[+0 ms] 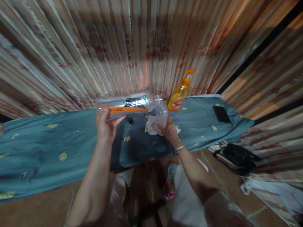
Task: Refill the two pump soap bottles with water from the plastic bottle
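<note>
My left hand grips the base end of a large clear plastic bottle with a silver and orange label. The bottle lies almost level in the air, its uncapped neck pointing right. My right hand is closed round a smaller clear plastic bottle, held roughly upright. The two bottle mouths meet or nearly meet; whether they touch I cannot tell. Whether liquid passes between them does not show. Crumpled white tissue lies beneath the small bottle. A small black cap rests below the large bottle.
A yellow pump bottle stands behind my right hand. A black phone lies at the right of the cloth-covered table. Pleated curtains hang close behind. A black bag sits lower right.
</note>
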Tool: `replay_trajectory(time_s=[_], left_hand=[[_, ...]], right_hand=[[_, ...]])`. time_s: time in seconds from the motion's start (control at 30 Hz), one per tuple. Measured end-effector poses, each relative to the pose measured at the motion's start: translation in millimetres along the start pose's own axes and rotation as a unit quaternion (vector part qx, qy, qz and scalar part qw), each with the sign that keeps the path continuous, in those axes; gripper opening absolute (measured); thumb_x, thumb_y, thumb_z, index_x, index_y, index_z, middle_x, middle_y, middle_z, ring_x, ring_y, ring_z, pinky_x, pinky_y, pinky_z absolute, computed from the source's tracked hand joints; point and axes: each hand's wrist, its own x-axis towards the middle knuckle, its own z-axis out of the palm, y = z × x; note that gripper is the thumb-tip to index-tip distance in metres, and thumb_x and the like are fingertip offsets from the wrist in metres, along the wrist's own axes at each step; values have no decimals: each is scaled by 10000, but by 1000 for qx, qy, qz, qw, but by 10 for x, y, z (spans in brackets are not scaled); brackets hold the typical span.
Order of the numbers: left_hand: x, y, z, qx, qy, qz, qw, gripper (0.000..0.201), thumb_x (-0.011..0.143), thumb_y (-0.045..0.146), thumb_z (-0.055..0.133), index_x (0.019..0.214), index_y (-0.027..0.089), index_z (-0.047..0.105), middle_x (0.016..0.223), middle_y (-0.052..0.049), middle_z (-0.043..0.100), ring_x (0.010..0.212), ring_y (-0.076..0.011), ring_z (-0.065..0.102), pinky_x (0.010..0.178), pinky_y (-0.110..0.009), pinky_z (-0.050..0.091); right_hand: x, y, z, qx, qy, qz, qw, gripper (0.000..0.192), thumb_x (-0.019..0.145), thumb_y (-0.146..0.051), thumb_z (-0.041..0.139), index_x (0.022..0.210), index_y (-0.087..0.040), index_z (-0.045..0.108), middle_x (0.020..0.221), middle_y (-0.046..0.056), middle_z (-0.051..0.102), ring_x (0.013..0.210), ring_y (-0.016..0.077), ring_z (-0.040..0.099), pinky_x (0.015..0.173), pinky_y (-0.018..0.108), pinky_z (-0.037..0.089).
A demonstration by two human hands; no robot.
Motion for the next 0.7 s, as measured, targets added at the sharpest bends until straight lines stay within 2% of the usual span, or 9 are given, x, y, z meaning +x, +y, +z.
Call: replay_trajectory(time_s=[0.17,0.33,0.47,0.6,0.7], left_hand=[[18,-14,-13,-4,2,-2,1000,528,552,479,901,937,206,666,966,-42,739,883,-267,713,701,-411,657],[35,-23,-22,-6,-1,-7,1000,519,562,491,893,930,205,666,943,-37,742,863,-267,712,735,-450,649],[31,-21,-21,0,-5,-8,1000,499,600,496,865,955,208,664,977,-40,742,913,-279,703,770,-472,638],[18,-11,-29,15,-6,-3,1000,500,636,518,831,989,208,661,1016,-53,733,945,-290,695,796,-491,624],[19,-4,-51,31,-7,8,999,508,664,540,808,1034,224,660,1089,-69,723,1041,-320,687,821,-493,615]], right_hand=[[5,-1,-5,-7,-7,4,1000,754,954,-503,538,1499,-17,353,1124,279,719,980,323,722,860,503,589],[21,11,-13,7,-3,-10,1000,763,955,-512,532,1526,-52,318,1137,256,729,994,314,727,853,483,595],[12,20,-11,9,6,-26,1000,772,946,-516,550,1512,-37,334,1197,281,706,1073,328,714,877,478,593],[7,18,-2,0,6,-19,1000,756,949,-516,546,1502,-37,352,1171,273,716,1029,316,725,876,478,594],[9,15,11,-5,3,-17,1000,736,956,-517,535,1498,-48,366,1169,264,718,1029,305,725,879,469,594]])
